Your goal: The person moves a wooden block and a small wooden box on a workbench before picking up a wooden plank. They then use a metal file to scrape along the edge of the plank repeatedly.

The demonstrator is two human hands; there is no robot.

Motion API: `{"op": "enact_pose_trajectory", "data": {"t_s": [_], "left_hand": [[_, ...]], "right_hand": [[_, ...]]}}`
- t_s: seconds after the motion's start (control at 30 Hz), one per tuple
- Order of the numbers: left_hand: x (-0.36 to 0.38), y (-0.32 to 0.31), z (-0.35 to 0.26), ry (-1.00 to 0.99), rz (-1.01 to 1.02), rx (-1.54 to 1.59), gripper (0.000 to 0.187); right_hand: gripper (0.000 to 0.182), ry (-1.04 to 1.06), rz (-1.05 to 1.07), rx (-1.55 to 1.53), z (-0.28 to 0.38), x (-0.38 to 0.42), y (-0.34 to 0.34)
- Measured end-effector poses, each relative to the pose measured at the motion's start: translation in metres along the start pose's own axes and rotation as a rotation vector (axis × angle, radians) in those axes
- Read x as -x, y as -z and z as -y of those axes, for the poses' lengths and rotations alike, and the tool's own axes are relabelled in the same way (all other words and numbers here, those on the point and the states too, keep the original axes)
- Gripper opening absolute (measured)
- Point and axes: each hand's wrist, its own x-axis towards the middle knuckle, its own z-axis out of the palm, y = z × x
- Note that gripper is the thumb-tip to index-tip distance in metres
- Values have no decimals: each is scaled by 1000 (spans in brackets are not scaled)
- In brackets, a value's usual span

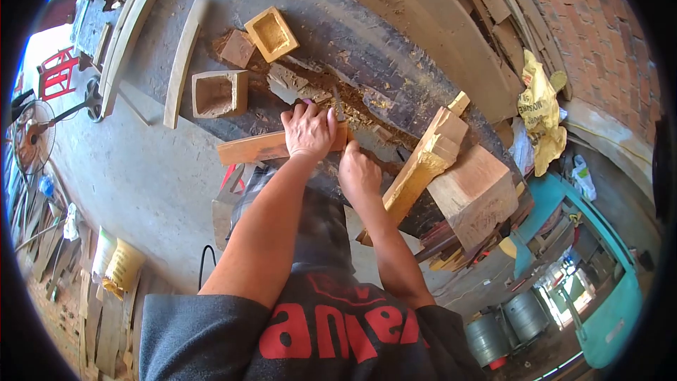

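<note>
A reddish-brown wooden board (255, 147) lies across the near edge of the dark, worn workbench (402, 63). My left hand (310, 129) presses on the board near its right part, fingers pointing away from me. Just right of it, my right hand (360, 171) is closed at the board's right end; what it grips is mostly hidden. A thin blade-like piece (338, 107) stands up between the hands, beyond the board. Two hollowed wooden boxes, one pale (218, 94) and one yellowish (272, 34), sit beyond to the left beside a small brown block (238, 49).
A long notched timber (424, 162) and a big wooden block (474, 194) lie at the right. Curved wood pieces (185, 63) are at the left. A fan (33, 134) stands far left, a yellow sack (541, 113) at the right, and wood chips cover the bench's middle.
</note>
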Motion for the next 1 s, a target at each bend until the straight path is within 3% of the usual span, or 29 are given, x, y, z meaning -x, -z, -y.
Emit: {"op": "enact_pose_trajectory", "data": {"t_s": [0.17, 0.4, 0.53, 0.63, 0.93, 1.0], "left_hand": [[0, -4, 3, -7, 20, -27, 30], [-3, -1, -1, -17, 57, -70, 31], [0, -5, 1, -17, 6, -52, 34], [1, -3, -1, -29, 14, -37, 34], [1, -7, 2, -163, 54, -54, 32], [4, -7, 1, -157, 62, -47, 32]], "right_hand": [[12, -42, 60, 22, -3, 53, 8], [12, 19, -98, -86, -4, 7, -8], [9, -130, 138, -64, -4, 61, 4], [6, 38, -124, -91, -2, 21, -10], [15, -102, -6, -160, -1, 7, -15], [15, -80, -69, -230, -8, 6, -16]]}}
